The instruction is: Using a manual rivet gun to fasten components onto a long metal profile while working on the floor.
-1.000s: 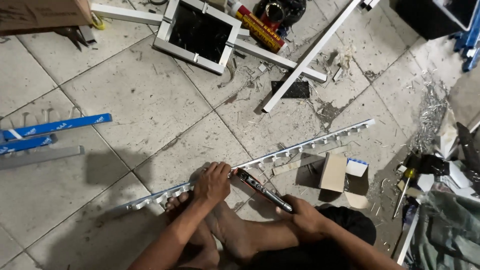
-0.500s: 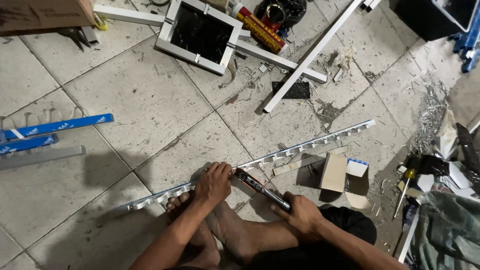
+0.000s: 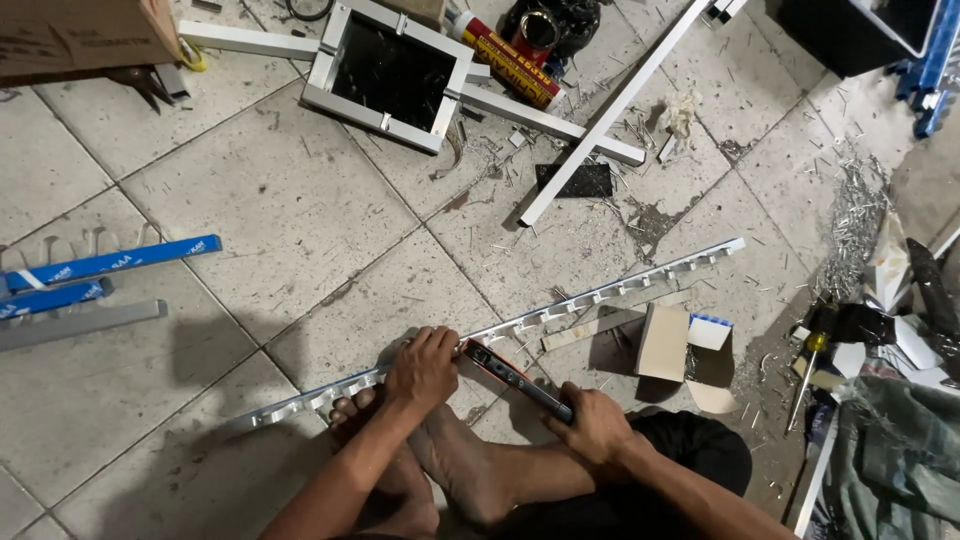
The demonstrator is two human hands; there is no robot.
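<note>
A long aluminium rail [image 3: 600, 295] with a row of hooks lies diagonally across the tiled floor. My left hand [image 3: 424, 368] presses down on it near its middle, just above my bare feet [image 3: 440, 465]. My right hand [image 3: 592, 425] grips the handle of a slim dark tool with an orange edge [image 3: 515, 378], whose tip meets the rail beside my left hand. The rail's left part runs under my toes.
A square aluminium frame [image 3: 388, 72] and loose aluminium bars [image 3: 610, 110] lie further off. Blue strips [image 3: 105, 265] lie left, a cardboard box [image 3: 85, 35] top left. A small carton [image 3: 665, 342], a screwdriver [image 3: 805, 375], metal shavings and clutter are on the right.
Both hands stay on the rail and the tool; the tool has shifted only slightly along the rail.
</note>
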